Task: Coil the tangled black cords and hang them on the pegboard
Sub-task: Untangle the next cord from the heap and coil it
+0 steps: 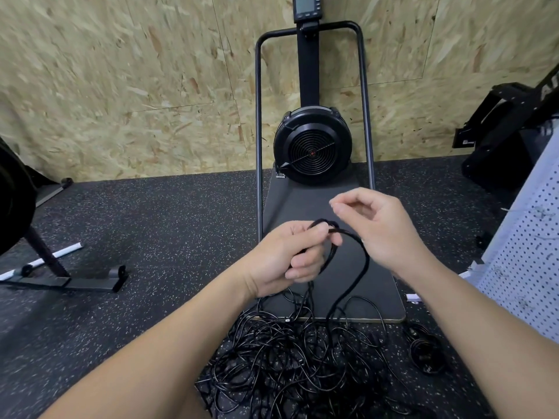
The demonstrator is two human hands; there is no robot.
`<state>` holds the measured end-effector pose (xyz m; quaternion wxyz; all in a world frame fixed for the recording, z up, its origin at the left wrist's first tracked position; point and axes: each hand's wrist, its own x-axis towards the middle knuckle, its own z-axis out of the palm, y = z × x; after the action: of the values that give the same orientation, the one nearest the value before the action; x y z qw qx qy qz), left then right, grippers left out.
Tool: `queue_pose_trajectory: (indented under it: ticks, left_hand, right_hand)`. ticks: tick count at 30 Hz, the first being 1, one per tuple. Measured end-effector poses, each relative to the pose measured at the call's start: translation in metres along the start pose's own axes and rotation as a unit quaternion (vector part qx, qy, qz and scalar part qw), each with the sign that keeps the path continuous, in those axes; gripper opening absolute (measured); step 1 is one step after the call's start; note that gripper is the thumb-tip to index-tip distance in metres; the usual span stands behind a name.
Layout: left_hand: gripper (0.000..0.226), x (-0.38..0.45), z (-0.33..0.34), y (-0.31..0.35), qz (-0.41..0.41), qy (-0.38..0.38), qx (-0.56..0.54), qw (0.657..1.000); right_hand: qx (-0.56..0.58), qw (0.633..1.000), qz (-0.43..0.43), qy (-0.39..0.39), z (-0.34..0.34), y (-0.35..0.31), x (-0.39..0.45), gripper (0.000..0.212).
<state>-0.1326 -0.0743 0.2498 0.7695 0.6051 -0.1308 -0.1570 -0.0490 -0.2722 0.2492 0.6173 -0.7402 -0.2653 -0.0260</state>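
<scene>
A tangled pile of black cords point(290, 358) lies on the speckled floor below my arms. My left hand point(287, 255) grips a small bundle of black cord loops, and one cord point(363, 261) arcs from it down into the pile. My right hand point(378, 225) hovers just to the right and above, fingers loosely curled, thumb near the forefinger, with no cord visibly in it. A white pegboard point(526, 267) leans at the right edge. A small coiled black cord point(426, 352) lies on the floor near its foot.
A black fan exercise machine point(313, 146) with a flat platform point(302, 201) stands straight ahead against the chipboard wall. A dark equipment base with a white bar point(69, 276) sits at the left. Black gear point(502, 131) is stacked at the far right.
</scene>
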Motion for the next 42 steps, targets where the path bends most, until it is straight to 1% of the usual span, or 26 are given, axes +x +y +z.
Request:
queue_pose_trajectory:
  ticks: [2, 4, 6, 7, 10, 13, 15, 17, 19, 20, 21, 23, 24, 25, 26, 28, 29, 31, 33, 36, 38, 40, 42]
  left_hand:
    - [0.031, 0.002, 0.000, 0.001, 0.017, 0.033, -0.033, 0.999]
    - [0.031, 0.003, -0.004, 0.004, 0.037, 0.070, -0.069, 0.994]
    - [0.033, 0.003, -0.011, 0.008, 0.052, 0.092, -0.117, 0.988]
    - [0.033, 0.003, -0.015, 0.010, 0.059, 0.096, -0.144, 0.983]
    - [0.034, 0.001, -0.026, 0.016, 0.077, 0.088, -0.215, 0.969]
    - [0.033, 0.001, -0.034, 0.019, 0.091, 0.068, -0.265, 0.957]
    - [0.033, 0.000, -0.038, 0.018, 0.096, 0.070, -0.280, 0.953]
    - [0.032, -0.002, -0.041, 0.019, 0.100, 0.088, -0.288, 0.948]
    - [0.031, -0.005, -0.044, 0.020, 0.103, 0.132, -0.292, 0.942]
    - [0.030, -0.007, -0.046, 0.021, 0.104, 0.160, -0.290, 0.938]
    - [0.030, -0.009, -0.048, 0.022, 0.106, 0.186, -0.288, 0.933]
    - [0.032, -0.012, -0.052, 0.022, 0.104, 0.216, -0.289, 0.927]
    - [0.033, -0.014, -0.055, 0.021, 0.101, 0.223, -0.295, 0.924]
    - [0.033, -0.015, -0.057, 0.020, 0.099, 0.229, -0.302, 0.920]
    - [0.032, -0.016, -0.059, 0.020, 0.098, 0.232, -0.308, 0.917]
    - [0.031, -0.015, -0.059, 0.021, 0.101, 0.233, -0.321, 0.913]
    - [0.029, -0.014, -0.057, 0.022, 0.105, 0.233, -0.326, 0.910]
    - [0.027, -0.011, -0.054, 0.023, 0.113, 0.252, -0.320, 0.906]
    - [0.029, -0.009, -0.052, 0.022, 0.116, 0.265, -0.282, 0.915]
    - [0.032, -0.006, -0.046, 0.020, 0.110, 0.232, -0.214, 0.942]
    - [0.032, -0.006, -0.040, 0.017, 0.088, 0.214, -0.161, 0.960]
    - [0.029, -0.007, -0.035, 0.014, 0.060, 0.192, -0.079, 0.976]
    - [0.028, -0.007, -0.032, 0.011, 0.047, 0.163, 0.001, 0.986]
  right_hand:
    - [0.049, 0.996, 0.069, 0.000, 0.005, 0.013, -0.001, 0.023]
    - [0.111, 0.985, 0.132, -0.008, 0.010, 0.019, -0.002, 0.042]
    - [0.128, 0.977, 0.167, -0.031, 0.014, 0.019, -0.006, 0.051]
    - [0.129, 0.975, 0.175, -0.050, 0.016, 0.019, -0.008, 0.051]
    - [0.093, 0.967, 0.196, -0.137, 0.022, 0.026, -0.014, 0.038]
    - [0.051, 0.929, 0.269, -0.248, 0.030, 0.040, -0.022, 0.042]
    - [0.029, 0.908, 0.301, -0.289, 0.035, 0.047, -0.028, 0.038]
    - [0.023, 0.906, 0.322, -0.273, 0.037, 0.051, -0.030, 0.031]
    - [0.031, 0.914, 0.345, -0.212, 0.032, 0.052, -0.025, 0.028]
    - [0.043, 0.922, 0.349, -0.163, 0.028, 0.052, -0.021, 0.027]
    - [0.054, 0.932, 0.343, -0.106, 0.023, 0.050, -0.017, 0.025]
    - [0.040, 0.954, 0.298, 0.000, 0.011, 0.047, -0.012, 0.017]
    - [0.006, 0.965, 0.261, 0.034, 0.005, 0.045, -0.011, 0.014]
    - [-0.050, 0.974, 0.214, 0.053, 0.001, 0.044, -0.012, 0.013]
    - [-0.123, 0.979, 0.155, 0.052, -0.001, 0.043, -0.013, 0.015]
    - [-0.264, 0.964, 0.045, -0.007, 0.002, 0.038, -0.016, 0.022]
    - [-0.312, 0.949, 0.002, -0.042, 0.007, 0.035, -0.019, 0.024]
    - [-0.362, 0.925, -0.065, -0.096, 0.016, 0.030, -0.024, 0.026]
    - [-0.356, 0.918, -0.111, -0.132, 0.024, 0.019, -0.026, 0.030]
    - [-0.284, 0.928, -0.165, -0.174, 0.036, -0.006, -0.030, 0.028]
    - [-0.261, 0.932, -0.196, -0.157, 0.040, -0.019, -0.032, 0.027]
    - [-0.238, 0.939, -0.220, -0.118, 0.039, -0.025, -0.032, 0.018]
    - [-0.226, 0.944, -0.226, -0.081, 0.037, -0.027, -0.030, 0.012]
